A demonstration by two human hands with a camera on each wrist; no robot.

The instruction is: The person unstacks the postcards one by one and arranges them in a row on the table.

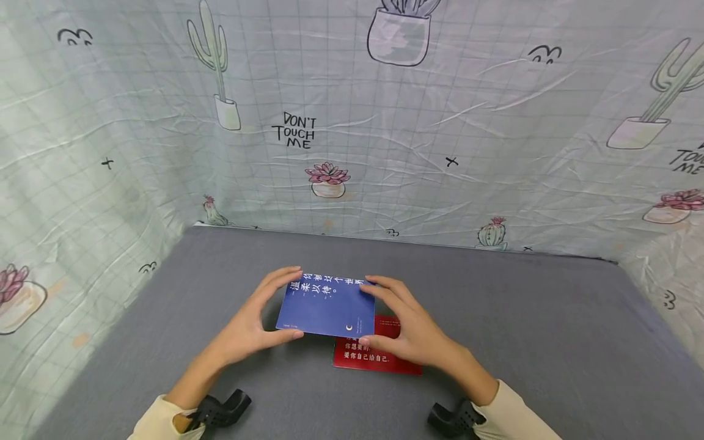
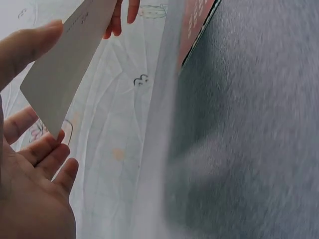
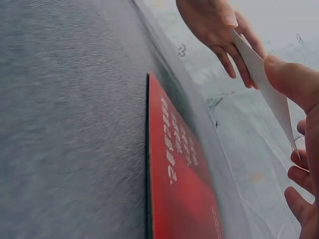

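A blue postcard-like card (image 1: 324, 311) with white lettering and a small moon is held up above the table by both hands. My left hand (image 1: 255, 321) pinches its left end, thumb on the near edge and fingers at the far edge. At the right end my right hand (image 1: 409, 324) grips it the same way. Both wrist views show the card's pale back (image 2: 70, 64), raised and tilted. Below and partly behind the right hand lies a red card (image 1: 379, 362) with white lettering, flat on the table; its dark edge shows thickness in the right wrist view.
The grey cloth-covered table (image 1: 495, 318) stretches out around the cards. A pale curtain (image 1: 385, 134) printed with cacti and words hangs behind the table and along both sides. Black camera mounts (image 1: 220, 410) sit on both wrists, near cream sleeves (image 1: 517, 415).
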